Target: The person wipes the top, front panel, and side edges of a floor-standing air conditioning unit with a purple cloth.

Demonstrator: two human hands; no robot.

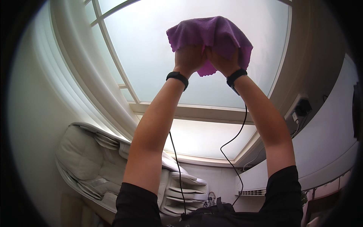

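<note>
A purple cloth (210, 31) with a scalloped edge is held up in front of a frosted window pane (141, 56). My left hand (190, 58) grips its left part, and the fingers disappear under the folds. Close beside it, my right hand (225, 60) has hold of the cloth's right part, its fingers also largely covered. The cloth drapes over both hands, and a flap hangs down between the wrists. Whether the cloth touches the glass I cannot tell. Each wrist wears a black band, and a thin black cable runs down from near each arm.
A cream massage chair (85, 153) stands at the lower left, beside a pale curtain (82, 56). On the right is a tall white appliance (326, 130), with plugs in a wall socket (300, 107) near it. The window's lower frame (198, 113) crosses below my hands.
</note>
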